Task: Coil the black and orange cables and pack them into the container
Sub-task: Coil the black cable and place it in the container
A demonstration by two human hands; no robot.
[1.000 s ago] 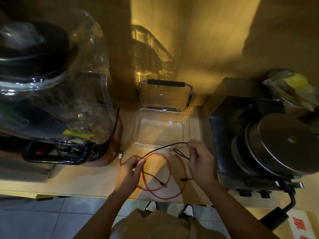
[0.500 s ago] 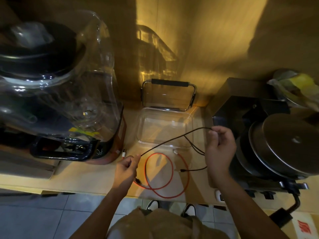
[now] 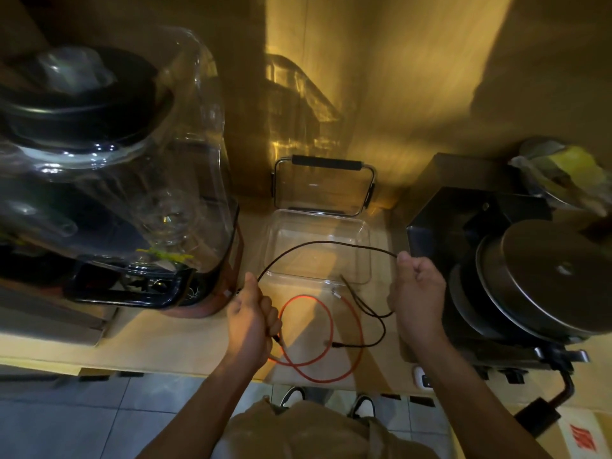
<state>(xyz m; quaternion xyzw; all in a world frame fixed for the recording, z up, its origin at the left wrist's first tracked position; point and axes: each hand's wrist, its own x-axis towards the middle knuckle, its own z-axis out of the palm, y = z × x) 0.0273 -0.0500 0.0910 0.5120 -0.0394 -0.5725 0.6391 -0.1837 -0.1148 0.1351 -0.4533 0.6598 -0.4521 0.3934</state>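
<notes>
Thin black cable (image 3: 318, 244) arched between both hands, orange cable (image 3: 326, 329) looped below

No text could be read anywhere; red printed characters showed on a white sheet (image 3: 583, 437) at the lower right corner, but they were cut off and too blurred to decipher.

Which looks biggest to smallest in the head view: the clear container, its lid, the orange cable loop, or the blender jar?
1. Blender jar, by far, though it is nearest the camera.
2. Clear container.
3. Lid and orange cable loop: too alike to rank.
</notes>
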